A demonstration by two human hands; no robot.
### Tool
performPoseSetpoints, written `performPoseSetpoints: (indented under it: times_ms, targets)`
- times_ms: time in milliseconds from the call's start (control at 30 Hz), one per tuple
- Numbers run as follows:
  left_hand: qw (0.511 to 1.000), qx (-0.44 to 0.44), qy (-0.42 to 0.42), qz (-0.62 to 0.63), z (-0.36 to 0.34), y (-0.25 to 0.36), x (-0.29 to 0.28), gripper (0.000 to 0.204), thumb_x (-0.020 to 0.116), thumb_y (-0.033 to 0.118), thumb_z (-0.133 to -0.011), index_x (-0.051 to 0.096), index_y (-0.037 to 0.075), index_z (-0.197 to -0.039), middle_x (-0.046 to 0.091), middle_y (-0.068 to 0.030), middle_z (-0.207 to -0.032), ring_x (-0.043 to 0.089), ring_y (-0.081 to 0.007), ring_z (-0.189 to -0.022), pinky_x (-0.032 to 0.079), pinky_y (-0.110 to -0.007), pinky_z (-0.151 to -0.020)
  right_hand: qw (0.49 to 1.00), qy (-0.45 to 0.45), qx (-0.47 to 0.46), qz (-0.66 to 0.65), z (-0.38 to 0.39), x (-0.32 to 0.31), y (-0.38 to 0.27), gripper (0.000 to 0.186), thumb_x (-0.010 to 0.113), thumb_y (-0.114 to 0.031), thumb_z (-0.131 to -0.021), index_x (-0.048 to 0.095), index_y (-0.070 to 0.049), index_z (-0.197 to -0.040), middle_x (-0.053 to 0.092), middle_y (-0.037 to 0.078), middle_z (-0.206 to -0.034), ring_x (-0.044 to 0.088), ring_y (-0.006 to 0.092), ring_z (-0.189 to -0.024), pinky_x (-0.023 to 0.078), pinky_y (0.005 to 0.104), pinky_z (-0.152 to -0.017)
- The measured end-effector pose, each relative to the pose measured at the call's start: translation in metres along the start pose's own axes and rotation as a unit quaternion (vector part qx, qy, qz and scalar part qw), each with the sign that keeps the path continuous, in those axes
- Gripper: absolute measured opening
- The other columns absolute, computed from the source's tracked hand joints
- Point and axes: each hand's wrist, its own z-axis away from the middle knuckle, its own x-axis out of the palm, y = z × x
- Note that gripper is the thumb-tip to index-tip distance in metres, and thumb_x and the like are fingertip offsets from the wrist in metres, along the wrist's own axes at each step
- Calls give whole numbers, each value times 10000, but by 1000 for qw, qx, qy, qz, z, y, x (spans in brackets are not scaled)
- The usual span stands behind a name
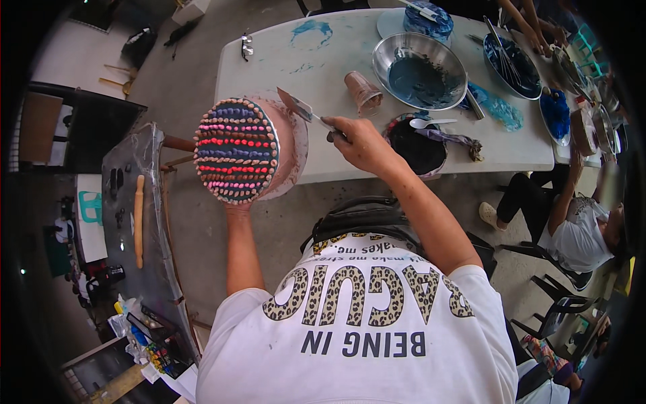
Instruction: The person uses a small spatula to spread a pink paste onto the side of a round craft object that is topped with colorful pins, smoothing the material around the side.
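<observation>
A round pink cake [235, 151] has a dark top piped with rows of pink, red, purple and tan dots and sits tilted on a board [295, 161] at the table's near left. My left hand [237, 210] holds it from underneath, fingers mostly hidden. My right hand [353, 140] grips the handle of a metal offset spatula [296, 102], whose blade is beside the cake's upper right side, smeared with pink. A pink-smeared cup [363, 91] lies tipped beside the blade. A dark-filled round container [410, 151] with a white spoon [434, 122] is right of my right hand.
The white table [269, 67] carries steel bowls [419, 71] of blue frosting, a whisk [511, 67] and a blue cake [427, 21]. A plastic-covered side table [118, 236] with a rolling pin [139, 222] stands left. A seated co-worker [579, 229] is right; others' hands [538, 37] reach in beyond.
</observation>
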Motion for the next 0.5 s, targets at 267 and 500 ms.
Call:
performPoseSetpoints:
  times_ms: [267,500]
  targets:
    - [998,16,66,-17,-1,4,-4,681,276,599,-955,363,136,-1447,359,-134,-1497,338,-388,-1364,270,-615,-1105,1000,-3,-16,-3,12,12,-3,334,538,-18,-850,612,18,-1173,654,235,-845,636,341,-713,493,368,-693]
    - [989,54,102,-87,1,-8,-9,657,338,570,-956,388,112,-1425,404,-155,-1460,404,-386,-1319,352,-587,-1073,997,61,-41,-15,17,19,-14,337,545,-43,-850,603,15,-1177,646,243,-839,632,375,-730,489,404,-687]
